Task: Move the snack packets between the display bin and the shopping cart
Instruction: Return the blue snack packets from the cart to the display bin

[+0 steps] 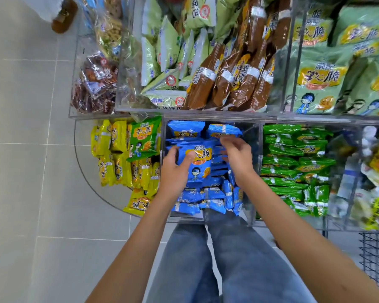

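Note:
A clear acrylic display bin (253,171) in the lower shelf row is full of blue snack packets. My left hand (173,171) grips one blue packet (197,162) at its left edge, thumb across its front, holding it face-up above the pile. My right hand (236,158) reaches into the same bin to the right of that packet, fingers curled down among other blue packets (224,131); whether it holds one I cannot tell. A black wire shopping cart (376,256) shows at the lower right edge.
Yellow packets (118,154) fill the bin to the left, bright green ones (293,167) the bin to the right. An upper tier holds pale green and brown packets (228,79). Grey floor tiles lie to the left; another person's shoe (64,15) is at top left.

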The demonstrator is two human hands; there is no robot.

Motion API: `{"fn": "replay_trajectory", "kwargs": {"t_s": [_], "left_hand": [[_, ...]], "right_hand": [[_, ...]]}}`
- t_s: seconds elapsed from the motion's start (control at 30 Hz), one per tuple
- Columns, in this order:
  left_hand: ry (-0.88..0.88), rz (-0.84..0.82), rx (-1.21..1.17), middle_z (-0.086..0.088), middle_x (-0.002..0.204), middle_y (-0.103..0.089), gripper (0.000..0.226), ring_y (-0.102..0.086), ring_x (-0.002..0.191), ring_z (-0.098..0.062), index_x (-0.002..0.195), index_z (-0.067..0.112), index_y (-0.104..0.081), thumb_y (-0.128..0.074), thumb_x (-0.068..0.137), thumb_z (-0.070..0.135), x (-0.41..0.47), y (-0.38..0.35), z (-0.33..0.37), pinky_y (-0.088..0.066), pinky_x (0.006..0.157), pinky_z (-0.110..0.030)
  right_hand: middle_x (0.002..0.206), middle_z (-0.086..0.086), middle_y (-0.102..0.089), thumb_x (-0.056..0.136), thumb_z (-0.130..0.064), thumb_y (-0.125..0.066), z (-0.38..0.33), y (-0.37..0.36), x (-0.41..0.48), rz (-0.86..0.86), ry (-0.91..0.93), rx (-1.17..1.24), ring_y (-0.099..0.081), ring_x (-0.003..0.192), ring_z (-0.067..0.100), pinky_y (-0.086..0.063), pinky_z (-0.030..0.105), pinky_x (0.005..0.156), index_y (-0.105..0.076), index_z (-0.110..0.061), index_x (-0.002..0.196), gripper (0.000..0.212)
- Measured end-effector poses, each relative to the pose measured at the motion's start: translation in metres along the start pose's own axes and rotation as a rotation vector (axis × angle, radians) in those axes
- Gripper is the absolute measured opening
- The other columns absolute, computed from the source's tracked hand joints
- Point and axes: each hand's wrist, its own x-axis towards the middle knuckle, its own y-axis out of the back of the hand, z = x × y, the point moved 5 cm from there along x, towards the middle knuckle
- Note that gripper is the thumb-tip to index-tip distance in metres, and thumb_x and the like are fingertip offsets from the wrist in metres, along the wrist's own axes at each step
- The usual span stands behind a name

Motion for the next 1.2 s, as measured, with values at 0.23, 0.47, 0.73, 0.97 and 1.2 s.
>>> {"fn": "replay_trajectory", "kwargs": {"t_s": [0.23,0.47,0.73,0.97,1.2], "left_hand": [[-0.219,0.026,0.235,0.003,0.134,-0.05,0.048,-0.045,0.125,-0.014,0.136,0.01,-0.046,-0.055,0.093,0.031,0.004,-0.006,0.007,-0.036,0.1,-0.025],[-0.418,-0.047,1.096,-0.004,0.16,0.004,0.069,0.004,0.147,-0.024,0.151,0.011,-0.01,-0.04,0.097,0.042,0.011,-0.01,-0.021,0.002,0.118,-0.04],[-0.441,-0.052,1.087,-0.003,0.16,0.004,0.069,0.004,0.147,-0.023,0.151,0.012,-0.012,-0.042,0.096,0.04,0.01,-0.011,-0.027,0.005,0.118,-0.04],[-0.459,-0.051,1.093,-0.003,0.16,0.003,0.069,0.003,0.147,-0.023,0.151,0.012,-0.014,-0.043,0.095,0.041,0.01,-0.01,-0.029,0.003,0.119,-0.041],[-0.479,-0.036,1.012,-0.004,0.16,-0.006,0.065,-0.002,0.147,-0.025,0.149,0.012,-0.021,-0.048,0.094,0.035,0.006,-0.01,-0.024,-0.002,0.119,-0.041]], "right_hand": [[0.104,0.014,-0.066,0.075,-0.009,-0.075,0.003,0.004,-0.008,-0.191,0.1,-0.108,-0.066,0.092,0.025,-0.057,0.028,0.067,-0.059,-0.002,0.115,0.044],[0.091,0.023,-0.067,0.081,0.004,-0.064,0.013,0.026,0.014,0.227,0.183,-0.125,-0.067,0.081,0.032,-0.054,0.039,0.066,-0.058,-0.006,0.108,0.03],[0.095,0.005,-0.06,0.076,-0.006,-0.074,0.036,0.002,0.037,0.405,0.096,-0.111,-0.056,0.084,0.018,-0.05,0.031,0.082,-0.054,-0.007,0.119,0.047],[0.099,0.007,-0.064,0.09,-0.015,-0.058,0.038,-0.015,0.04,0.305,0.184,-0.389,-0.063,0.093,0.026,-0.043,0.027,0.07,-0.048,-0.005,0.129,0.042],[0.107,0.01,-0.063,0.088,-0.019,-0.063,0.041,-0.001,0.041,0.128,0.188,-0.446,-0.054,0.071,0.013,-0.035,0.015,0.057,-0.037,-0.007,0.139,0.059]]}}
